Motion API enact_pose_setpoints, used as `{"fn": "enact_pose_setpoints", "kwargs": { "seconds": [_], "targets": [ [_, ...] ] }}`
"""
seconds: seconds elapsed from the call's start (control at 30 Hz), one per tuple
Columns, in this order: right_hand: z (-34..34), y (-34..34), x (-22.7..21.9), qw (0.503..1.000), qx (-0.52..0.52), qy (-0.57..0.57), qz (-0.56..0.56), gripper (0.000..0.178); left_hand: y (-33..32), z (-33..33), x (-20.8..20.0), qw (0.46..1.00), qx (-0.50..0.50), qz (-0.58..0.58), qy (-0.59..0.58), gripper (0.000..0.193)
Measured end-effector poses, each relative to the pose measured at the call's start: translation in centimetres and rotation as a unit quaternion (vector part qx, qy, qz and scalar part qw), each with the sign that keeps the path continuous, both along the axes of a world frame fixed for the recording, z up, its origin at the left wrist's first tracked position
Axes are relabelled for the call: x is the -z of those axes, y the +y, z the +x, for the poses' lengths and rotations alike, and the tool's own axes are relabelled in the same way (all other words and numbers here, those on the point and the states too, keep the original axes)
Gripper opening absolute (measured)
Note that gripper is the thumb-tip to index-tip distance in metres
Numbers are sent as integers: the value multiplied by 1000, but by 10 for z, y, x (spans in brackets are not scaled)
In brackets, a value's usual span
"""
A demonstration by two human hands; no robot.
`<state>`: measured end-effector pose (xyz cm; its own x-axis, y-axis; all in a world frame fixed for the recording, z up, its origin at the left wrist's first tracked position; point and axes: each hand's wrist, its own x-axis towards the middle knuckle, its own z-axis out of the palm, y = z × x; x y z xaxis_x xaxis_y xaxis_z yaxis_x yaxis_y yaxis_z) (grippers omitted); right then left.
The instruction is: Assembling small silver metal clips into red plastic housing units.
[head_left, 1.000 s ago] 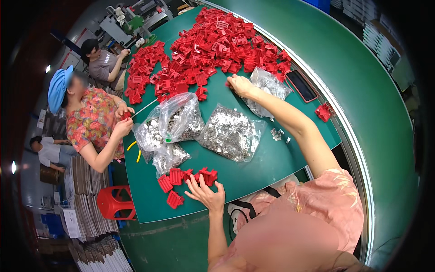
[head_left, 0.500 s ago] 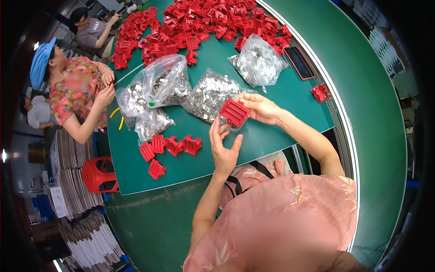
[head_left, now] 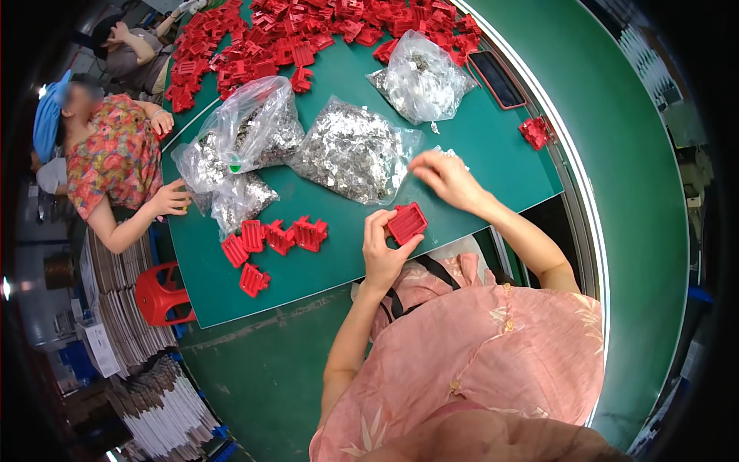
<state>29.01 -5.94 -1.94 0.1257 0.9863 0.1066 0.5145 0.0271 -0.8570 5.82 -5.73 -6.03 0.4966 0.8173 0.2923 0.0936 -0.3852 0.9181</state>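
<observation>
My left hand (head_left: 382,252) grips a red plastic part (head_left: 406,223) between thumb and fingers, its slotted side facing up. My right hand (head_left: 450,182) is apart from it, low over the table, with its fingers bent and a little apart; nothing shows in them. Beside that hand are small silvery pieces (head_left: 457,154), partly hidden by it, and a clear bag of small metal pieces (head_left: 356,154). Several similar red parts (head_left: 281,237) lie in a group to the left of my left hand.
A heap of red parts (head_left: 308,31) covers the table's far end. More clear bags (head_left: 258,127) and another bag (head_left: 423,81) hold metal pieces. A phone (head_left: 499,81) and a single red part (head_left: 534,133) lie at right. A co-worker (head_left: 115,162) is at the left edge, near a red stool (head_left: 163,294).
My right hand has let go of the red part and moved to the small metal pieces. My left hand now holds the part alone, nearer me. The co-worker's hand has lowered toward the table edge.
</observation>
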Motion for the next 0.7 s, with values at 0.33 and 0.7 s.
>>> {"fn": "enact_pose_setpoints", "kwargs": {
  "seconds": [0.33,0.7],
  "targets": [
    [-24,39,2,941,-79,-319,80,11,-3,6,0,999,-29,18,11,66],
    [-35,30,5,906,-89,-403,91,10,-1,0,10,997,-38,63,32,68]
  ]
}}
